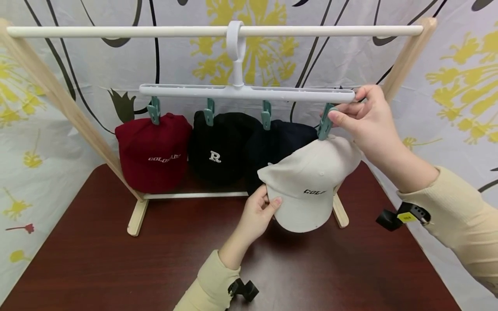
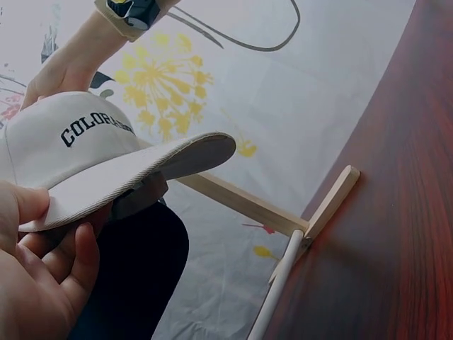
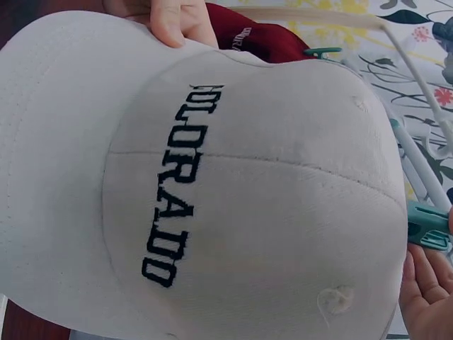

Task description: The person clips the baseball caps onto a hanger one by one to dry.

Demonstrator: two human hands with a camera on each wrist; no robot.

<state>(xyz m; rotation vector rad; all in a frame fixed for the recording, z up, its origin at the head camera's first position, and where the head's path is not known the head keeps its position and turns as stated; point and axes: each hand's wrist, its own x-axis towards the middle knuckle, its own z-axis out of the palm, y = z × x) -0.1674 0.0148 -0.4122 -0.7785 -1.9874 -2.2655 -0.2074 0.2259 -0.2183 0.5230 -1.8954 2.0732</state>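
Observation:
A white baseball cap (image 1: 299, 172) with dark COLORADO lettering tilts at the right end of a white clip hanger (image 1: 194, 91). My left hand (image 1: 253, 216) pinches the side of its brim, thumb on top and fingers underneath, as the left wrist view also shows. At the hanger's right end, my right hand (image 1: 371, 123) holds a green clip (image 1: 325, 124) between thumb and fingers, right at the cap's crown. In the right wrist view the clip (image 3: 428, 225) meets the crown's edge; its jaws are hidden there, so their bite on the fabric cannot be seen.
A red cap (image 1: 151, 151), a black cap (image 1: 218, 147) with an R and a navy cap (image 1: 285, 138) hang from the other clips. The hanger's hook loops over the white rod (image 1: 116, 32) of a wooden rack, which stands on a dark red table (image 1: 194, 259) before a flowered cloth.

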